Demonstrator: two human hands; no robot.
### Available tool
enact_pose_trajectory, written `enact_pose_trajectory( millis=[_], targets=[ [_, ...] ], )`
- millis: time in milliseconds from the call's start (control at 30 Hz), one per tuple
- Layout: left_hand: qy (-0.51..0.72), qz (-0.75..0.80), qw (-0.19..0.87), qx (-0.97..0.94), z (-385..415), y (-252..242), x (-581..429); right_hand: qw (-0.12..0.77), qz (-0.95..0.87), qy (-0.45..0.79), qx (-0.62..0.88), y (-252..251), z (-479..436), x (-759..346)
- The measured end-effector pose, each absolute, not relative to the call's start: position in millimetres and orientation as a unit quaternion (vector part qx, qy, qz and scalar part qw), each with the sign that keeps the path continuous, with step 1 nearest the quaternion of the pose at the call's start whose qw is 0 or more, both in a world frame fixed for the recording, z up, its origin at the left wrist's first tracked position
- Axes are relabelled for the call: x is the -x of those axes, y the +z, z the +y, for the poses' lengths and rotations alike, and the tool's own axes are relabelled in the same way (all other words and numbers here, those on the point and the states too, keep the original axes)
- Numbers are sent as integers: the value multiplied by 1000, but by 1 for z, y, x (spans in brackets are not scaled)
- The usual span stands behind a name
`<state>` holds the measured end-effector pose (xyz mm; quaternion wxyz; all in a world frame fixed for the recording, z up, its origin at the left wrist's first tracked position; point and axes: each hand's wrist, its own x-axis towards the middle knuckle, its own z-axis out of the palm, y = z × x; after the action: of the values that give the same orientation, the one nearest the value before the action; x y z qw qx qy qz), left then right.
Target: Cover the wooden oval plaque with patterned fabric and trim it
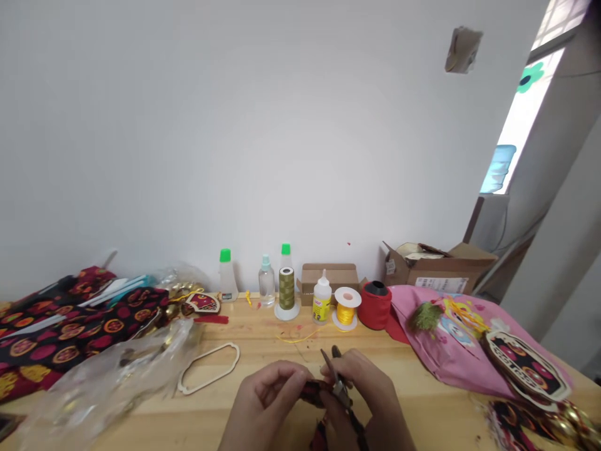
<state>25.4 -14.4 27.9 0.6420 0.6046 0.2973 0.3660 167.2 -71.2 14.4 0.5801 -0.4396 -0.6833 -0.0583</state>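
At the front middle of the table, my left hand (270,401) pinches a small dark patterned fabric piece (310,393) between thumb and fingers. My right hand (370,391) is closed around a pair of scissors (341,391) with dark handles, close beside that piece. One scissor blade points up and away from me. Fingers of the right hand also touch the fabric's right end. A strip of dark red cloth (320,435) hangs below, partly hidden by the hands. How far the scissor blades are apart is hard to make out.
A thin wooden frame (209,369) lies left of my hands. Behind stand an olive thread cone (287,291), a glue bottle (322,302), a yellow cord spool (346,310) and a red ribbon roll (375,307). Patterned fabric (107,332) lies left, a pink bag (432,338) right.
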Motion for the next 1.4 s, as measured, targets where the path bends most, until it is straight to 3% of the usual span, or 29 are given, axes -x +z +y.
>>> enact_pose_trajectory(
  millis=[133,367,533,767,900,967,1033,1300,1400],
  targets=[
    [377,270,598,-654,-11,20,-22,601,-668,-23,438,10,-70,-168],
    [424,135,347,-826,-9,23,-9,565,-719,-48,402,-1,-62,-171],
    [448,62,277,-848,-8,19,-7,550,-725,-68,410,5,-64,-172],
    [477,126,335,-803,-13,16,-11,508,-761,-126,382,19,-75,-171],
    [420,252,514,-704,-17,18,-16,550,-720,-103,410,14,-72,-165],
    [389,268,616,-630,-17,19,-18,541,-710,-65,445,11,-69,-165],
    [387,287,653,-584,-16,19,-17,512,-720,-37,467,11,-67,-168],
    [389,342,570,-638,-16,31,-8,325,-764,-75,552,19,-68,-185],
    [380,341,545,-665,-17,34,-9,310,-766,-84,556,18,-69,-186]
  ],
)
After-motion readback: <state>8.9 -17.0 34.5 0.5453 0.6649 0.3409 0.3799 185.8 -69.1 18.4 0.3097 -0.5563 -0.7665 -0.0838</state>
